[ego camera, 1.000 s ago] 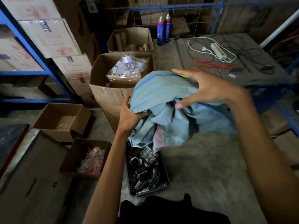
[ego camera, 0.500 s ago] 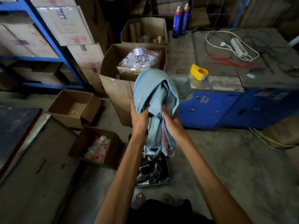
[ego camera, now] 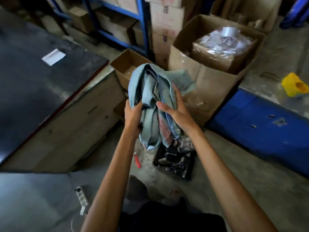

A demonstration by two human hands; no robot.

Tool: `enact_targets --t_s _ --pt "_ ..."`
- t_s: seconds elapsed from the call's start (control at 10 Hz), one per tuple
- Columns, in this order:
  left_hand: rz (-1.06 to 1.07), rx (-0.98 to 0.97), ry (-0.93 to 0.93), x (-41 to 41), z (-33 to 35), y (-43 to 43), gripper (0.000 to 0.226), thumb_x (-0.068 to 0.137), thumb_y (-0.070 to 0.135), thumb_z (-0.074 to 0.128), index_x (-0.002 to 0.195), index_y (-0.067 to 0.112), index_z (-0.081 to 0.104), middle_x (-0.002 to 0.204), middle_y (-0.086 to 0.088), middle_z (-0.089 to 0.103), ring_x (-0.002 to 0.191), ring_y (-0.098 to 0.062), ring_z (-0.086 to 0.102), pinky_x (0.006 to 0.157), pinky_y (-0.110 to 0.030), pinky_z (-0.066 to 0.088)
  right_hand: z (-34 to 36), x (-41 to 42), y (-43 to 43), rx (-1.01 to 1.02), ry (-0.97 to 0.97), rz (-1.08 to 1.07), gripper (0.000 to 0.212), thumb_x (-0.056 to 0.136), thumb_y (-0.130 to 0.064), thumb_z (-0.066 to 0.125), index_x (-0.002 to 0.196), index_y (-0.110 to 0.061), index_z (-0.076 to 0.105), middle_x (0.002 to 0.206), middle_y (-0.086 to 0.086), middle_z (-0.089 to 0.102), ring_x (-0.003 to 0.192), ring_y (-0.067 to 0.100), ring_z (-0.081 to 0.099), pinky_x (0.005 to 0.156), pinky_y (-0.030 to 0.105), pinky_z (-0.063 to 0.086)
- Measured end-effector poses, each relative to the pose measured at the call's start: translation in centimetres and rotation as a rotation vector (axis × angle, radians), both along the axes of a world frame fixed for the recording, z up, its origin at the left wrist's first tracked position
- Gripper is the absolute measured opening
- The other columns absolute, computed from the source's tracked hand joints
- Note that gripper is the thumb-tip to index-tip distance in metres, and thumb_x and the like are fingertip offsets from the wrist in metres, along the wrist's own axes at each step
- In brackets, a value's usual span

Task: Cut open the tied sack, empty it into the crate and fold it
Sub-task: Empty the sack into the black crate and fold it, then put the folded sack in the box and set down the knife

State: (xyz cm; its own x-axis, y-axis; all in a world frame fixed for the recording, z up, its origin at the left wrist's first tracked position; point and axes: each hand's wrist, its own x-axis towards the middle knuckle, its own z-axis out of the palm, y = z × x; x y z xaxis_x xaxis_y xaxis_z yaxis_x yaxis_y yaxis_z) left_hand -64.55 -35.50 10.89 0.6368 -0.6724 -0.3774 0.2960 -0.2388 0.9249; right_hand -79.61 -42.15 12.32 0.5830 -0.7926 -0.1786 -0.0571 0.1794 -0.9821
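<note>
A pale blue woven sack point(ego camera: 150, 91) with red and blue printed patches is bunched lengthwise and held upright in mid-air. My left hand point(ego camera: 133, 113) grips its left side and my right hand point(ego camera: 175, 111) clasps its right side. The sack's lower end hangs just above a black plastic crate point(ego camera: 173, 169) on the floor, which holds several shiny wrapped parts. A red cutter point(ego camera: 137, 161) lies on the concrete just left of the crate.
A large open carton point(ego camera: 207, 87) with a plastic-wrapped box stands behind the sack. A small open carton point(ego camera: 127, 64) sits to its left. A dark table point(ego camera: 41, 84) fills the left, a blue bench point(ego camera: 260, 124) the right, with yellow tape dispenser point(ego camera: 294, 86). A power strip point(ego camera: 82, 200) lies near my feet.
The view has swung left and down. Both hands have gathered the sack from a loose spread bundle into a narrow upright bunch over the crate, and still hold it.
</note>
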Motion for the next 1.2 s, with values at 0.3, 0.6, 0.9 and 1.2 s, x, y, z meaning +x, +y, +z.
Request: enact_targets --t_s 0.3,0.6,0.9,1.2 --pt "-0.099 0.38 -0.206 14.4 -5.7 -0.2 0.086 0.063 0.063 0.056 0.137 0.019 0.053 0.134 -0.008 0.057 0.129 -0.031 0.051 0.111 -0.045 0.042 -6.2 15.6 -2.3 -0.054 0.178 0.037 0.104 0.066 -0.054 0.085 0.15 -0.045 0.024 0.152 -0.01 0.042 0.138 0.009 0.045 0.111 0.044 0.044" --pt "-0.008 0.403 0.331 31.4 -31.0 -10.4 0.05 0.076 0.049 0.059 0.119 0.023 0.059 0.125 -0.012 0.067 0.11 -0.026 0.069 0.097 -0.05 0.055 -28.4 31.4 -9.7 -0.063 0.44 -0.21 0.092 0.07 -0.051 0.082 0.147 -0.043 0.033 0.152 -0.017 0.036 0.14 0.002 0.037 0.114 0.037 0.04" --pt "-0.189 0.418 0.491 36.5 -55.5 -21.7 0.069 0.098 0.06 0.041 0.147 0.013 0.05 0.139 -0.009 0.06 0.121 -0.027 0.061 0.105 -0.039 0.048 -56.0 38.0 -19.6 -0.141 0.665 -0.013 0.087 0.088 -0.054 0.061 0.158 -0.029 0.015 0.163 -0.002 0.022 0.149 0.016 0.026 0.121 0.037 0.027" --pt "-0.414 0.739 0.241 38.5 -70.5 -26.1 0.079 0.102 0.061 0.031 0.161 0.011 0.017 0.159 -0.015 0.037 0.138 -0.036 0.045 0.114 -0.049 0.041 -73.2 38.8 -21.6 0.164 0.703 0.138 0.105 0.074 -0.082 0.046 0.157 -0.025 0.019 0.159 0.002 0.036 0.142 0.018 0.04 0.118 0.041 0.035"
